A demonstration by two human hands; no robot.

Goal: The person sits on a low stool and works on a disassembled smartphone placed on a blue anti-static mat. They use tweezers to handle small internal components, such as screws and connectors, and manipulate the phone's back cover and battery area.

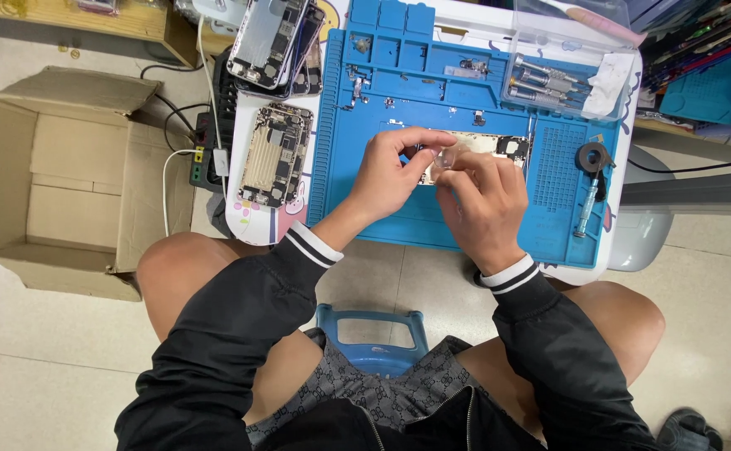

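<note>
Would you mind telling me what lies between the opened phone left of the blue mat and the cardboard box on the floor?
In the head view, a black power strip with white cables lies between the opened phone and the cardboard box.

An empty cardboard box (65, 179) sat open on my left; gutted phone shells (275, 154) lay beside the blue mat (399, 213).

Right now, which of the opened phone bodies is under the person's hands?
The opened phone chassis lying crosswise on the blue silicone work mat, under both hands. The other opened phone lies off the mat to its left, untouched.
</note>
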